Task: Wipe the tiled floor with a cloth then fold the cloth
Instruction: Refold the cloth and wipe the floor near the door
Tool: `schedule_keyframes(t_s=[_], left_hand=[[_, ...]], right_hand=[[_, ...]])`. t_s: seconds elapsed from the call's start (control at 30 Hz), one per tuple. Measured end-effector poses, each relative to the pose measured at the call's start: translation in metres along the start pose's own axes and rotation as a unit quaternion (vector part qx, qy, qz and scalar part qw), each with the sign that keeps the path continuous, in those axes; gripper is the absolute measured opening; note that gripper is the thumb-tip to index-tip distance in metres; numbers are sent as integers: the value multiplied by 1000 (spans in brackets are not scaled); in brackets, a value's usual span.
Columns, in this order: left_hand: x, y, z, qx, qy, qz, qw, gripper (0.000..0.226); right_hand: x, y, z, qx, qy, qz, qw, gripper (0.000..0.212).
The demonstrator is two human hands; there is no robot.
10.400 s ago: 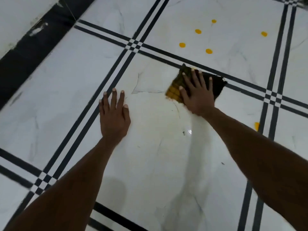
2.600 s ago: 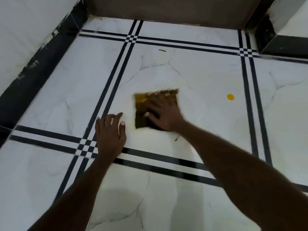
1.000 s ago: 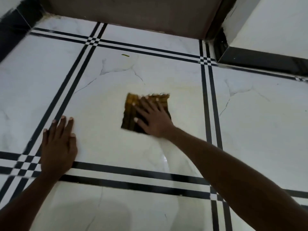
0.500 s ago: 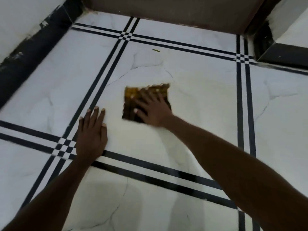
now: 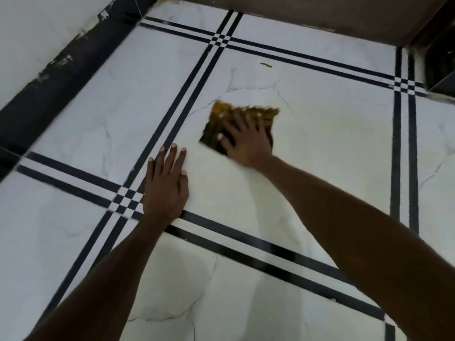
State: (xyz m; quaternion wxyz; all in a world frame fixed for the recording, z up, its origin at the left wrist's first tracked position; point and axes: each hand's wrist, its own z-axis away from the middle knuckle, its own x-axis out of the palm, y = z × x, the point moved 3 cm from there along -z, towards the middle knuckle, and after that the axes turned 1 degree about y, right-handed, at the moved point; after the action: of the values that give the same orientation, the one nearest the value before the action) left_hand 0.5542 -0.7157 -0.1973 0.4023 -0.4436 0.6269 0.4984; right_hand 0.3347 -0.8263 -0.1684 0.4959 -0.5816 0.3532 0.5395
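The person crouches over the tiled floor [image 5: 332,148], both arms stretched out. The right hand [image 5: 246,139] lies flat on the cloth [image 5: 216,124], a yellow-and-dark rag bunched into a rough square, with fingers spread across it; this is no closed grip but an open palm pressing the cloth down onto the white tile. The cloth sits near the middle of the tile, inside the black border stripes [image 5: 187,94], with its far edge blurred, which suggests a stroke in progress. The left hand [image 5: 165,185] is planted flat and empty on the floor just beside a stripe crossing, fingers together, bearing weight.

The wiping step looks to be under way, and folding has not begun. To do it well, I would keep the palm's pressure even so the whole cloth drags rather than rolling up under the fingertips, and overlap each pass. A small greenish fleck [image 5: 266,65] lies on the tile beyond the cloth, near the far stripes; the strokes should reach out to it. The bracing hand should shift along as the reach lengthens, since the glossy tile looks slippery.
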Motion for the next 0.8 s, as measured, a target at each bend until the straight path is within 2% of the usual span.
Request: schedule_keyframes(t_s=[0.1,0.2,0.23,0.3,0.4,0.43,0.47,0.53,0.57,0.6,0.67,0.73,0.77,0.8], left_hand=[[-2,-1,2,1,-6,-4,1000,58],[-4,2,0,2,-1,0,1000,58],[-4,2,1,-1,0,3,1000,57],[-3,2,1,-5,0,6,1000,57],[-1,0,1,0,2,7,1000,58],[-1,-1,1,0,3,9,1000,58],[0,-2,1,3,3,10,1000,58],[0,-4,1,11,0,12,1000,58],[0,-4,1,14,-1,15,1000,59],[0,-3,2,13,-2,19,1000,59],[-1,-2,4,9,1,19,1000,59],[-1,-1,2,8,3,19,1000,59],[-1,-1,2,8,3,20,1000,59],[-1,0,1,6,4,19,1000,60]], right_hand=[[14,-32,83,-169,-16,36,985,63],[4,29,132,-248,-38,56,966,62],[-1,57,128,-226,-23,62,972,62],[-15,104,93,-100,29,62,993,64],[-20,106,28,88,26,20,996,71],[-17,90,13,101,17,20,995,69],[-13,71,6,77,11,23,997,67],[-2,45,20,-31,6,39,999,66],[3,48,36,-72,13,46,996,65],[2,65,55,-74,29,48,996,65],[-8,123,92,35,70,27,997,70],[-17,170,142,154,54,5,987,70],[-15,174,166,161,46,10,986,69],[-12,162,182,130,43,24,990,69]])
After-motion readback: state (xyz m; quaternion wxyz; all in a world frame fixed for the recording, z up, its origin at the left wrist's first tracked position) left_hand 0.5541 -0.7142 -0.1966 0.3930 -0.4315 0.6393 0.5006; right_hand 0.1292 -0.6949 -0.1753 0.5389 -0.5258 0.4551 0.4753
